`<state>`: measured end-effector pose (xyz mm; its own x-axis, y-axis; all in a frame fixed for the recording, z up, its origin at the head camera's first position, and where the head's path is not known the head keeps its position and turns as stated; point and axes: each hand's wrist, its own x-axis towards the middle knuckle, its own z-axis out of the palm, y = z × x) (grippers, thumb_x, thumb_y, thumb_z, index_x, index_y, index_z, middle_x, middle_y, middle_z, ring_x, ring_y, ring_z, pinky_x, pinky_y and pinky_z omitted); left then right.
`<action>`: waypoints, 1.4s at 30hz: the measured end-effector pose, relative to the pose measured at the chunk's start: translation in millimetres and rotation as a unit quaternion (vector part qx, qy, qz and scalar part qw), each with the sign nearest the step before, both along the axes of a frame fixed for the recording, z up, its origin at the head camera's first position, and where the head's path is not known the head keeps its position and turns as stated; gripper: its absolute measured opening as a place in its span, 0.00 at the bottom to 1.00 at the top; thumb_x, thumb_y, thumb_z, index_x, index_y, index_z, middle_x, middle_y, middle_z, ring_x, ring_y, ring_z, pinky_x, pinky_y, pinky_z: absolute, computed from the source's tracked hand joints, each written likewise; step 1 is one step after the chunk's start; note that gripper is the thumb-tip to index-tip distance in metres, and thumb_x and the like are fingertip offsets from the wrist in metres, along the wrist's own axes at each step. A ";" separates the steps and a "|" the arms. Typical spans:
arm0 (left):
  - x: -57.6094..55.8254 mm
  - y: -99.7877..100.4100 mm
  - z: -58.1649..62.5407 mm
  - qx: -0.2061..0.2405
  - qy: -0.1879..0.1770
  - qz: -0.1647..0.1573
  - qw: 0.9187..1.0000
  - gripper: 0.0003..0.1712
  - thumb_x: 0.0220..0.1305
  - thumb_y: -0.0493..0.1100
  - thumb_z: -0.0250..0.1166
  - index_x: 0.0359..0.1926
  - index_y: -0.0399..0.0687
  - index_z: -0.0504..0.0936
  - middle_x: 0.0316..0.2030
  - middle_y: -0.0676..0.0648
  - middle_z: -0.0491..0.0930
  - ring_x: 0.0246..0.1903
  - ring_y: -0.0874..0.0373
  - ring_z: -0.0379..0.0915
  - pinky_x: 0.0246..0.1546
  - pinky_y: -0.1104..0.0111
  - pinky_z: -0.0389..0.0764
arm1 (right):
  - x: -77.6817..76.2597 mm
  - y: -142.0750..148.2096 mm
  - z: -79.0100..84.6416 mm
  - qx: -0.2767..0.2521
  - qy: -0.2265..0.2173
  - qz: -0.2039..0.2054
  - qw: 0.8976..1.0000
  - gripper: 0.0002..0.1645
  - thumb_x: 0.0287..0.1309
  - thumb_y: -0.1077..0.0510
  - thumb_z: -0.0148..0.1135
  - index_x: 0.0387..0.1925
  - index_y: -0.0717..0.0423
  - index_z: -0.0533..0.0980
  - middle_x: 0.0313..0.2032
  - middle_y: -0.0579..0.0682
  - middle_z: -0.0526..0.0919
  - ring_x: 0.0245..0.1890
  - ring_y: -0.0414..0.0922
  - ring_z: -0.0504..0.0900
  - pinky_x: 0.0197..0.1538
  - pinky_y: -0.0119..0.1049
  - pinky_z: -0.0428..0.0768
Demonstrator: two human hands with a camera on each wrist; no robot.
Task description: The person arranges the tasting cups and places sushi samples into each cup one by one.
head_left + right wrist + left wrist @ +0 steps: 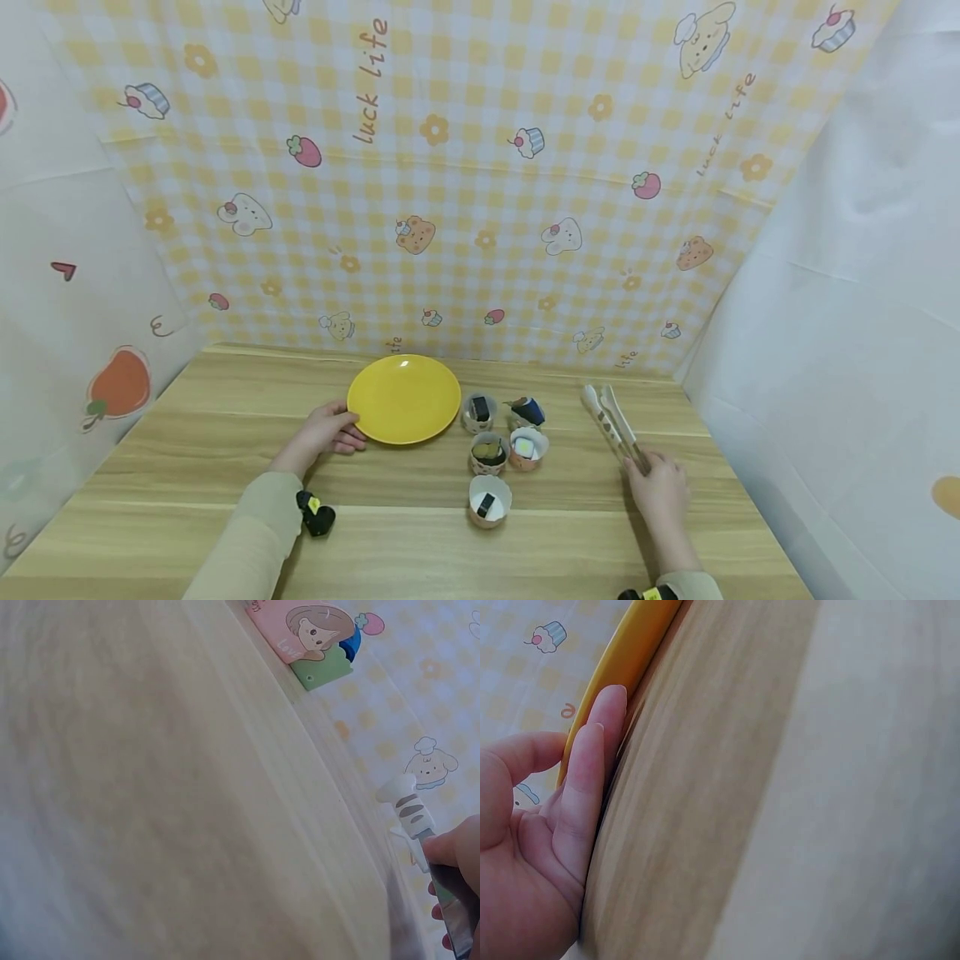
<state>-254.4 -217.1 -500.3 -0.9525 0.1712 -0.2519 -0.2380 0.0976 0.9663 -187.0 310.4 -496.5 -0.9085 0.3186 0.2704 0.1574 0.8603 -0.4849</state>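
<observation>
My left hand point(326, 432) pinches the near left rim of a round yellow plate point(405, 400). In the left wrist view, the thumb is at the rim of the plate point(626, 660) and the fingers point(585, 772) lie beneath it, close over the wooden table. On the right, my right hand point(660, 492) grips metal tongs point(617, 423) with white patterned tips that point away from me. The right wrist view shows one striped white tip of the tongs point(412, 814) beyond the thumb; the tips stand slightly apart with nothing between them.
Several small paper cups stand between the hands. The nearest cup point(489, 512) holds a small black piece; another cup point(528, 454) holds a white piece with a yellow-green centre. A blue piece point(528, 410) sits in a back cup. A checked cloth point(480, 283) hangs behind the table point(390, 550).
</observation>
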 end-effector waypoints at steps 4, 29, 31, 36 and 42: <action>-0.3 0.0 -0.3 0.001 0.000 0.001 1.000 0.26 0.72 0.37 0.48 0.64 0.24 0.54 0.26 0.43 0.81 0.25 0.53 0.82 0.26 0.64 0.83 | -0.7 0.2 -1.9 -0.003 -0.009 -0.001 1.000 0.26 0.60 0.54 0.62 0.51 0.72 0.74 0.52 0.72 0.73 0.50 0.69 0.68 0.50 0.64 0.65; -0.5 1.3 1.1 -0.002 0.003 0.006 1.000 0.27 0.72 0.37 0.48 0.64 0.23 0.54 0.26 0.43 0.81 0.25 0.53 0.82 0.26 0.65 0.83 | -1.8 -5.8 -4.3 0.002 -0.029 0.001 1.000 0.27 0.59 0.51 0.62 0.50 0.71 0.74 0.50 0.72 0.74 0.49 0.72 0.70 0.49 0.65 0.65; -0.8 1.3 0.9 -0.003 0.004 0.006 1.000 0.26 0.72 0.37 0.48 0.63 0.23 0.55 0.26 0.43 0.81 0.25 0.53 0.82 0.26 0.65 0.83 | -1.9 -5.9 -3.6 0.002 -0.035 0.004 0.999 0.27 0.59 0.52 0.62 0.50 0.72 0.74 0.50 0.73 0.74 0.50 0.72 0.70 0.49 0.65 0.65; -2.0 1.5 0.5 -0.002 0.005 0.009 1.000 0.26 0.72 0.36 0.48 0.63 0.23 0.55 0.26 0.43 0.81 0.25 0.53 0.82 0.26 0.65 0.83 | -3.8 -5.3 -2.4 0.000 -0.051 0.008 0.999 0.28 0.59 0.51 0.62 0.50 0.72 0.73 0.50 0.73 0.73 0.50 0.72 0.69 0.48 0.65 0.65; -2.3 2.4 0.2 0.006 0.005 0.017 1.000 0.29 0.71 0.36 0.48 0.66 0.21 0.50 0.26 0.42 0.81 0.25 0.53 0.82 0.26 0.65 0.83 | -5.0 -2.1 -2.6 0.003 -0.070 0.015 0.997 0.31 0.58 0.47 0.63 0.51 0.70 0.73 0.52 0.72 0.72 0.51 0.72 0.68 0.48 0.65 0.65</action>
